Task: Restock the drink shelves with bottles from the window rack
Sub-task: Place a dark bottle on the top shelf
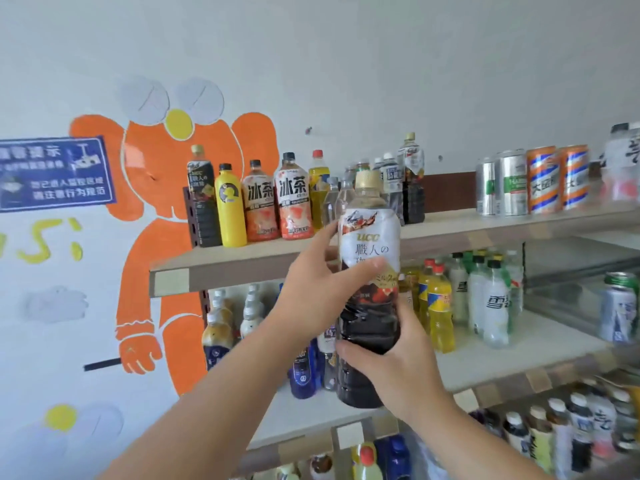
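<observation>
Forearms come in from the bottom corners and meet on one tall clear plastic bottle of dark coffee with a white label and gold screw cap (369, 237). It is held upright in the air in front of the shelving. The right grip (394, 368) is wrapped round the dark lower body, fingers curled tight on the ribbed wall. The left grip (311, 292) closes on the label higher up, thumb laid across the printed front.

It looks full, so I judge it fairly heavy and weighted low. The thin plastic should give a little under a squeeze, and the glossy label sleeve may slide (the ribs below offer surer purchase). Carrying the weight low and steadying near the shoulder seems wiser than pulling on the cap.

Behind it the pale middle shelf (519, 355) carries yellow and clear bottles. Farther up, the wood-edged top shelf (450, 233) has a matching dark coffee bottle (202, 202) at its left end, beside an opaque yellow juice bottle (230, 209). Silver and orange drink cans (540, 181) stand to the right. An orange cartoon figure painted on the white wall (152, 188) lies beyond.
</observation>
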`<state>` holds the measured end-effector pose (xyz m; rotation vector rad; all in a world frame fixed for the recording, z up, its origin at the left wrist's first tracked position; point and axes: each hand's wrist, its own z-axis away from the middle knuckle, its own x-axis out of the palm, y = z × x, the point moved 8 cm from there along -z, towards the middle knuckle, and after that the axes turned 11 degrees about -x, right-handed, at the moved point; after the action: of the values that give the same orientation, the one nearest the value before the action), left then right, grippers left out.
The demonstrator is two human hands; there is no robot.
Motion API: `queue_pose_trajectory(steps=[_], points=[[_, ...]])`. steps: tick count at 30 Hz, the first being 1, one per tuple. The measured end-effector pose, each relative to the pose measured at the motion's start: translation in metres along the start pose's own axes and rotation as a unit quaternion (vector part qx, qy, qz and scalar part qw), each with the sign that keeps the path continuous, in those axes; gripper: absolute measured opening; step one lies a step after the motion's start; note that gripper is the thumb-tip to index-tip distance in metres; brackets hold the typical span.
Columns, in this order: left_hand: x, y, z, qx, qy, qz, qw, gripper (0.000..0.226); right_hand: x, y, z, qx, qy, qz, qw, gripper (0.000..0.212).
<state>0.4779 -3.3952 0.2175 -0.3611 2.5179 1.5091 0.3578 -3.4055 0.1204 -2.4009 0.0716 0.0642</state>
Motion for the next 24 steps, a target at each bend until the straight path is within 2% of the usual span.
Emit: queue_pose_trajectory(steps=[3,8,12,14,17,22,24], points=[[-0.004,0.013,-0.024,0.014,0.032,-0.002,0.999,0.037,0.002,0.004,-0.035,-0.018,-0.014,-0.028,0.999,0.062],[-0.002,0.012,-0.057,0.002,0.061,0.023,0.998,0.038,-0.002,0.015,-0.077,-0.028,-0.052,-0.041,0.997,0.059],[0.002,0.012,-0.080,0.015,0.101,0.026,0.994,0.025,-0.007,0.023,-0.100,-0.031,-0.068,-0.040,0.996,0.051],[0.003,0.015,-0.083,0.019,0.122,0.018,0.992,0.030,-0.008,0.024,-0.106,-0.039,-0.072,-0.043,0.996,0.049],[0.002,0.017,-0.088,0.027,0.129,0.003,0.991,0.049,-0.008,0.024,-0.111,-0.043,-0.080,-0.054,0.994,0.049],[-0.010,0.019,-0.090,0.032,0.129,-0.009,0.991,0.050,-0.001,0.019,-0.116,-0.061,-0.073,-0.061,0.994,0.053],[-0.023,0.020,-0.090,0.027,0.141,-0.021,0.989,0.067,0.007,0.016,-0.116,-0.064,-0.074,-0.067,0.993,0.055]])
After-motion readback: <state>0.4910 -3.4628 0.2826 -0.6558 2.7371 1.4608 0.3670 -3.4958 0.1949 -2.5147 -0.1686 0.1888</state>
